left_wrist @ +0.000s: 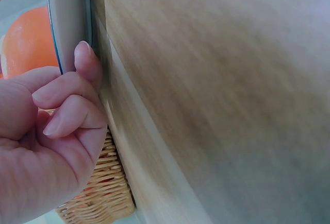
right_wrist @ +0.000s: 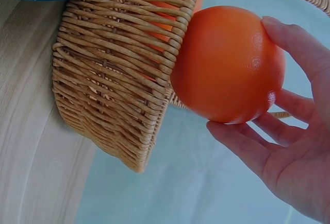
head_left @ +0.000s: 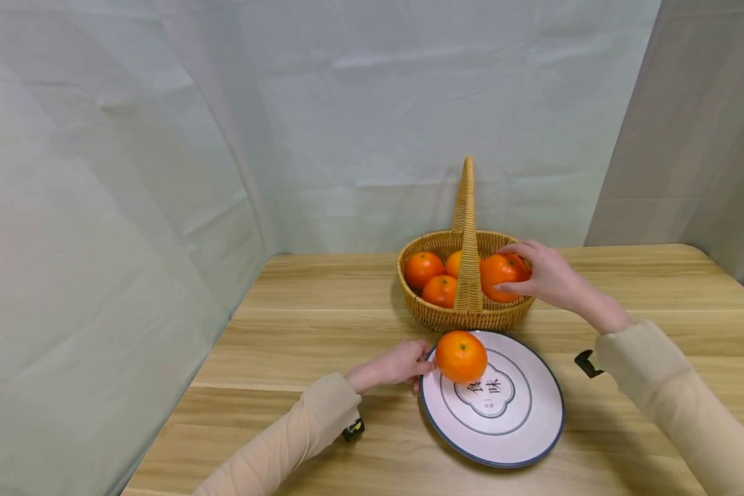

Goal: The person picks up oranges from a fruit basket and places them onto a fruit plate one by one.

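My right hand (head_left: 548, 275) grips an orange (right_wrist: 229, 64) between thumb and fingers, right at the rim of the wicker basket (head_left: 434, 318). Several more oranges (head_left: 424, 270) lie inside the basket, on both sides of its tall handle (head_left: 469, 262). In front of the basket is a white plate (head_left: 527, 427) with a blue rim and printed characters. One orange (head_left: 461, 357) sits on the plate's far left part. My left hand (head_left: 403, 363) pinches the plate's left edge, thumb on top and curled fingers at the side and below, as the left wrist view shows.
The wooden table (head_left: 297, 331) extends to both sides of the basket and plate. Pale cloth (head_left: 372, 124) hangs behind the table and along its left side. Dark wrist devices (head_left: 589, 363) show at both sleeves.
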